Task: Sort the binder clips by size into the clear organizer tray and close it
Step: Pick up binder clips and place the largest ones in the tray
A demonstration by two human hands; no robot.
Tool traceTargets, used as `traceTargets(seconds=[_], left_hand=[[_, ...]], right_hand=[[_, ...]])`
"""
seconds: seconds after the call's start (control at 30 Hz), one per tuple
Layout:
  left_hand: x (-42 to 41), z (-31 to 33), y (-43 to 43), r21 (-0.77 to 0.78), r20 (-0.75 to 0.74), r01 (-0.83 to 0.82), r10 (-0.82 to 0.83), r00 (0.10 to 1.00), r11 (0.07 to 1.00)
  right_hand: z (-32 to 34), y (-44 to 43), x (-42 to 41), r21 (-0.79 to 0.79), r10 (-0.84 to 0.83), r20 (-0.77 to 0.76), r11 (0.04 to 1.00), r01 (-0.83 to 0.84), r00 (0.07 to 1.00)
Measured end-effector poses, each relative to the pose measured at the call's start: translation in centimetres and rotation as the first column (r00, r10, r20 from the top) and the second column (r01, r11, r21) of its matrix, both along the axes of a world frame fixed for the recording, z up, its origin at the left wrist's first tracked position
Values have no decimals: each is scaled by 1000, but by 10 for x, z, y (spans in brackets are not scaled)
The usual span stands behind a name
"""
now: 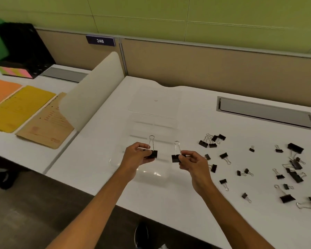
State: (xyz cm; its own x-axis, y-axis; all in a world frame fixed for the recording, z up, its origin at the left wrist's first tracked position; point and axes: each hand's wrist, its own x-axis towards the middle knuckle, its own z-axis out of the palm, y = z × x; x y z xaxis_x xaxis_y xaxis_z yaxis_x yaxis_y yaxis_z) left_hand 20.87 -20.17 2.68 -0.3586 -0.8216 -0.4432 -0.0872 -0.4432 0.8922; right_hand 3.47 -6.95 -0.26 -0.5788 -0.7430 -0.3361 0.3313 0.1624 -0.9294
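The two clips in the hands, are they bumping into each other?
Apart. The head view shows an open gap between the clip in the left hand and the clip in the right hand, with the clear tray behind it.

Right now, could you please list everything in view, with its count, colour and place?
tray: 1, clear, lid open, middle of the table
loose clips: about two dozen, black, mixed sizes, on the table right of the tray
held clips: 2, black, one in each hand, above the tray
folders: 3, orange, yellow and brown, left desk
sticky notes: 1 block, pink and yellow-green, far left
holder: 1, black, behind the sticky notes
divider: 1, white, between the desks
sign: 1, dark blue, reads 246, on the partition
cable slots: 2, grey, one per desk
hands: 2, left hand and right hand, each pinching a clip
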Motion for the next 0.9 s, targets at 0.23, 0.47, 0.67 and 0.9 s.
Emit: traceTargets(seconds=[0.23, 0.47, 0.67, 0.9], left_hand=[[33, -6, -67, -25, 34, 43, -42, 999, 999], [32, -8, -118, -51, 64, 69, -65, 996, 996], [11, -12, -154, -100, 121, -30, 43, 992, 994], [-18, -23, -192, -227, 303, -18, 88, 949, 974]], right_hand=[[5, -60, 32, 27, -49, -59, 998, 51, 997], [6, -122, 29, 115, -48, -205, 991, 73, 978], [5, -170, 14, 181, -10, -303, 981, 68, 953], [-10, -221, 2, 285, 53, -368, 957, 58, 928]])
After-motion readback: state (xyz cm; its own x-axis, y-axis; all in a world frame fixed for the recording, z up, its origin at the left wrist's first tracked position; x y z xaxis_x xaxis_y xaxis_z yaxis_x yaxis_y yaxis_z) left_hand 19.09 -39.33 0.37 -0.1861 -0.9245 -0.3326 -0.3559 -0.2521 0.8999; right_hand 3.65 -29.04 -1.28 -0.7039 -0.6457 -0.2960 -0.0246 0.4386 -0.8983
